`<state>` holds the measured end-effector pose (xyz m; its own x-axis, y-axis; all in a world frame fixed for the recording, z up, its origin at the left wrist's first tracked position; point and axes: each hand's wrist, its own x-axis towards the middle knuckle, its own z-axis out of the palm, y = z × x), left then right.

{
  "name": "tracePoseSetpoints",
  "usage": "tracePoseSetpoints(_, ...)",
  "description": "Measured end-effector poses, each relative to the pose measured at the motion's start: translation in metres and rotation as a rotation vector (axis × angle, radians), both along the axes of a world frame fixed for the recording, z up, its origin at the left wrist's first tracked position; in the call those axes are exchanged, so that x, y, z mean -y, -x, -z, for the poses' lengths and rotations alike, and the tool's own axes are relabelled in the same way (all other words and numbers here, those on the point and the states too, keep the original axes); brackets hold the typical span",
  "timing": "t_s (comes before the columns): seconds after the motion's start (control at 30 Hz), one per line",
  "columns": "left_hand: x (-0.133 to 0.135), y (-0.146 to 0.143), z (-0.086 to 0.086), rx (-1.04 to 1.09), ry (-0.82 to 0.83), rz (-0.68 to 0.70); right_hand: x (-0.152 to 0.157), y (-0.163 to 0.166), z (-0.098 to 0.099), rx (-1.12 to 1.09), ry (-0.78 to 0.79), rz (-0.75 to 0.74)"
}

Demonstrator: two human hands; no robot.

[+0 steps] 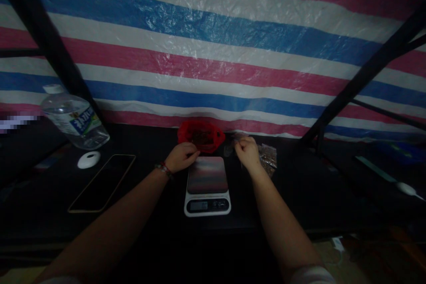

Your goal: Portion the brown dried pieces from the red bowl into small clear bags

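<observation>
A white kitchen scale (207, 207) with a shiny weighing plate lies on the dark table between my arms, its display lit. Behind it is a red plastic bag (218, 135), open at the top, with brownish contents. My left hand (181, 157), a beaded bracelet at its wrist, rests by the front left of this bag with fingers closed; what they hold, if anything, is hidden. To the right, my right hand (246, 151) pinches what looks like a clear plastic bag (229, 149). Small clear packets (268, 156) with brownish contents lie beside that hand, partly behind the wrist.
Left of my left arm lie a phone (101, 184), a white oval object (88, 159) and a large clear bottle (75, 117). Dark metal posts (362, 73) frame the table, before a striped plastic sheet (213, 49). A greenish strip (376, 168) lies far right.
</observation>
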<state>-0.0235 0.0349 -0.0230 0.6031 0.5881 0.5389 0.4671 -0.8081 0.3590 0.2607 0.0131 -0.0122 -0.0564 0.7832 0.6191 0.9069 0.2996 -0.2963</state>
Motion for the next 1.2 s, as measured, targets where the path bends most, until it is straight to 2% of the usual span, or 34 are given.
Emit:
tracePoseSetpoints(0.07, -0.001, 0.001, 0.002, -0.010, -0.010, -0.005, -0.004, -0.013, 0.003, 0.014, 0.066, 0.139)
tracePoseSetpoints(0.17, -0.001, 0.002, 0.003, 0.010, -0.001, -0.001, -0.005, -0.027, 0.010, 0.032, 0.281, 0.375)
tracePoseSetpoints(0.23, 0.001, 0.003, 0.000, 0.035, 0.015, 0.018, -0.005, -0.032, 0.016, 0.034, 0.401, 0.469)
tracePoseSetpoints(0.4, 0.006, 0.003, -0.004, 0.132, 0.088, 0.066, -0.009, -0.035, 0.023, 0.031, 0.474, 0.539)
tracePoseSetpoints(0.5, 0.004, 0.001, 0.001, 0.350, 0.245, 0.053, -0.013, -0.036, 0.023, 0.026, 0.466, 0.535)
tracePoseSetpoints(0.57, 0.002, -0.003, 0.006, 0.581, 0.409, 0.054, -0.015, -0.037, 0.023, 0.007, 0.423, 0.511)
tracePoseSetpoints(0.67, 0.000, -0.006, 0.007, 0.890, 0.647, 0.146, -0.014, -0.036, 0.020, -0.077, 0.304, 0.473)
tracePoseSetpoints(0.83, 0.003, -0.005, -0.001, 1.120, 0.854, 0.290, -0.009, -0.027, 0.010, -0.212, 0.013, 0.326)
tracePoseSetpoints(1.0, 0.003, -0.006, 0.000, 1.089, 0.849, 0.252, 0.004, 0.003, 0.003, -0.209, -0.149, 0.013)
tracePoseSetpoints(1.1, 0.002, -0.007, 0.003, 0.998, 0.742, 0.191, 0.014, 0.026, 0.002, -0.163, -0.131, -0.194)
tracePoseSetpoints(1.2, 0.006, -0.009, 0.004, 0.808, 0.617, 0.104, 0.022, 0.045, 0.002, -0.108, -0.086, -0.378)
